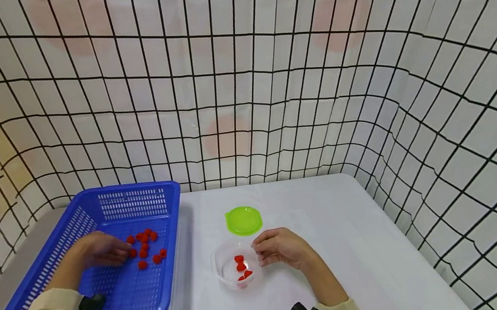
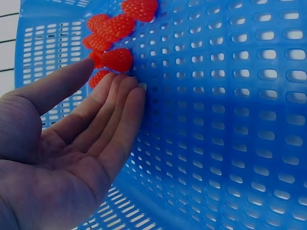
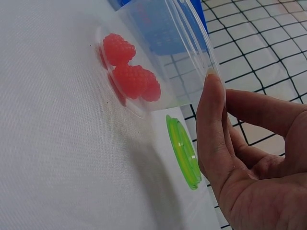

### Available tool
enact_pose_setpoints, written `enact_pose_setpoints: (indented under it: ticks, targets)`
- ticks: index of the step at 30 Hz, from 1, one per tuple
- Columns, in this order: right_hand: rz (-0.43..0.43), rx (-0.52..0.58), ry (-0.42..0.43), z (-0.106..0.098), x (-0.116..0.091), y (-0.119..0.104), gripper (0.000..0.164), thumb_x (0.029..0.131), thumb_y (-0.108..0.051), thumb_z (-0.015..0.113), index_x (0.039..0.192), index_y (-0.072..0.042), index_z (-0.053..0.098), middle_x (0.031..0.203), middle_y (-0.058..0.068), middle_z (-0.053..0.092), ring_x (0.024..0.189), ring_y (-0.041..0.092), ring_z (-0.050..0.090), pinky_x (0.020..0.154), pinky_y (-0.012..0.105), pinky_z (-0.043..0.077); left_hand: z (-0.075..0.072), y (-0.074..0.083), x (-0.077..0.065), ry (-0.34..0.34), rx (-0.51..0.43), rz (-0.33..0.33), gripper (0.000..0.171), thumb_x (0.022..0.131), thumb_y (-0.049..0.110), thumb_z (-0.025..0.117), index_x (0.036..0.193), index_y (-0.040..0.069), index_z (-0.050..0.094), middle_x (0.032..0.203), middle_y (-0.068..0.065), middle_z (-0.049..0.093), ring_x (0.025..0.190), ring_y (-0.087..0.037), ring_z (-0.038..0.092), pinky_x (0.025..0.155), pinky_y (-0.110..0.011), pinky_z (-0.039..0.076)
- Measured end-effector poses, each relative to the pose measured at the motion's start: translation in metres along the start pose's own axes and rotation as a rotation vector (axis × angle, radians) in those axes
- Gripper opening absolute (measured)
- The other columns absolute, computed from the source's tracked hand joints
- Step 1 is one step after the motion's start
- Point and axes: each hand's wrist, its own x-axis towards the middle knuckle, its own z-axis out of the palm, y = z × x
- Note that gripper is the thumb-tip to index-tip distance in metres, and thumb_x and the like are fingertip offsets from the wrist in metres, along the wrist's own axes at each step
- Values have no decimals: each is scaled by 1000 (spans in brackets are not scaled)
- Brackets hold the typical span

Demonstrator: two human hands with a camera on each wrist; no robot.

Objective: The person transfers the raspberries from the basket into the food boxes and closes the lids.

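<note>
Inside the blue basket (image 1: 130,301), my left hand (image 1: 101,249) reaches toward a cluster of red raspberries (image 1: 143,239). In the left wrist view its fingers are nearly straight and the thumb stands apart from them. The fingertips are right at the nearest raspberry (image 2: 117,60); whether they touch it I cannot tell. My right hand (image 1: 284,249) pinches the rim of a clear plastic tub (image 1: 219,266) between thumb and fingers. Several raspberries (image 3: 136,81) lie at the bottom of that tub, which stands on the white table.
Behind the tub lies a green lid (image 1: 244,221) on the white tabletop (image 1: 339,248). A black net (image 1: 241,75) over white sheeting surrounds the back and sides. The basket fills the table's left part, its raised walls around my left hand.
</note>
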Motion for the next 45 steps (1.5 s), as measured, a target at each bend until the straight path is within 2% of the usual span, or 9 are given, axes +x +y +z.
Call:
enact_pose_setpoints:
  ticks: [7, 16, 23, 35, 39, 45]
  targets:
    - [3, -3, 2, -1, 0, 0, 30, 96, -12, 67, 114, 11, 66, 86, 10, 68, 72, 17, 66, 74, 30, 63, 3, -2, 6, 14, 61, 4, 24, 95, 11, 68, 105, -11, 67, 91, -9, 70, 83, -18, 68, 86, -41, 62]
    - [12, 8, 9, -2, 1, 3, 25, 95, -11, 67, 111, 8, 68, 83, 7, 68, 71, 18, 66, 73, 30, 63, 8, -1, 7, 32, 84, -18, 28, 95, 10, 69, 110, -14, 68, 95, -13, 72, 87, -21, 69, 88, -42, 61]
    - [4, 7, 11, -3, 1, 3, 24, 95, -12, 68, 109, 7, 69, 83, 7, 68, 71, 18, 66, 73, 30, 64, 9, 2, 5, 45, 108, -6, 28, 96, 8, 65, 111, -15, 66, 96, -16, 71, 87, -22, 69, 87, -43, 61]
    - [8, 8, 14, -2, 0, 2, 24, 95, -12, 68, 109, 7, 69, 83, 7, 68, 71, 17, 66, 73, 29, 63, 9, 4, 3, 64, 81, -26, 24, 98, 8, 62, 107, -14, 62, 88, -15, 66, 80, -21, 67, 81, -39, 63]
    - [2, 7, 8, -1, -1, 1, 25, 95, -11, 68, 110, 8, 68, 83, 7, 68, 71, 17, 65, 73, 30, 63, 6, 3, 2, 58, 72, -1, 25, 98, 9, 60, 107, -14, 64, 87, -14, 68, 79, -21, 69, 80, -39, 63]
    - [-5, -1, -5, 1, -1, -1, 27, 94, -11, 68, 111, 10, 67, 82, 6, 67, 72, 16, 65, 73, 30, 63, -4, 3, -1, 23, -15, 47, 28, 99, 6, 55, 113, -17, 62, 87, -12, 71, 82, -24, 73, 83, -43, 63]
